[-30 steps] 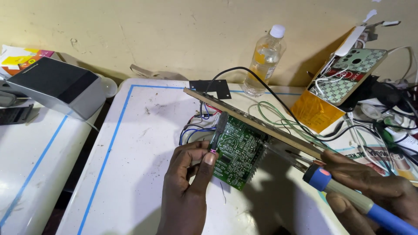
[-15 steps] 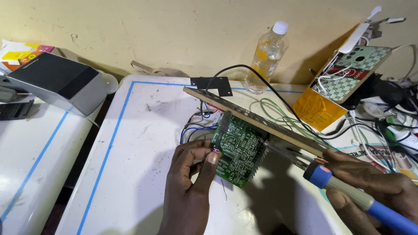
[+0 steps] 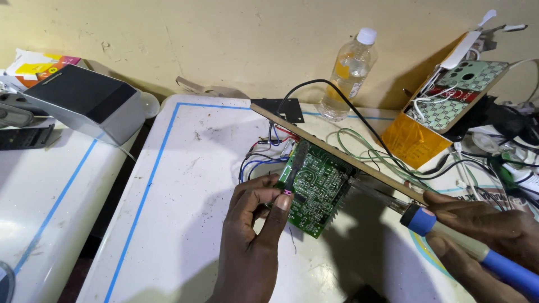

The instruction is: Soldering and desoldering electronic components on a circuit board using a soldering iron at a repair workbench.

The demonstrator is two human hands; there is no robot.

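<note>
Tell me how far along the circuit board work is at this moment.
Done: the green circuit board is out on the white table, solder side up, wires attached. In hand: the left hand pinches the board's edge and tilts it, while the right hand holds the blue-handled soldering iron, its tip close to the board's right edge. Left: I cannot tell which joints are finished; they are too small to see.

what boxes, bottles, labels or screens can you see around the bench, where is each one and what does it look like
Cardboard box: far left, behind the grey device; flat, white with yellow, orange and pink patches.
Plastic bottle: against the back wall; clear, white cap, yellowish label.
Orange box: right of the bottle, propped at a tilt, open.
Patterned panel: atop the orange box; green-and-white, red strip.
No screens.
</note>
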